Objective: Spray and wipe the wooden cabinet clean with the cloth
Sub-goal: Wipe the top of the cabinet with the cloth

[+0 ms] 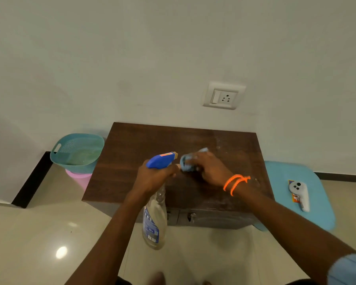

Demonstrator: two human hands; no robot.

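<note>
A low dark wooden cabinet (pixel 144 145) stands against the white wall, its top showing pale streaks at the right. My left hand (pixel 152 179) grips the neck of a clear spray bottle (pixel 153 225) with a blue trigger head, whose nozzle points right. Just beyond the nozzle, my right hand (pixel 210 170) holds a bunched light blue cloth (pixel 186 164) over the middle of the cabinet top. The cloth is blurred. An orange band circles my right wrist.
A teal basket (pixel 76 151) sits on a pink bin (pixel 80 179) left of the cabinet. To the right, a light blue stool (pixel 317 202) carries a white handheld device (pixel 299 194). A wall socket (pixel 223 96) is above. Glossy tiled floor surrounds everything.
</note>
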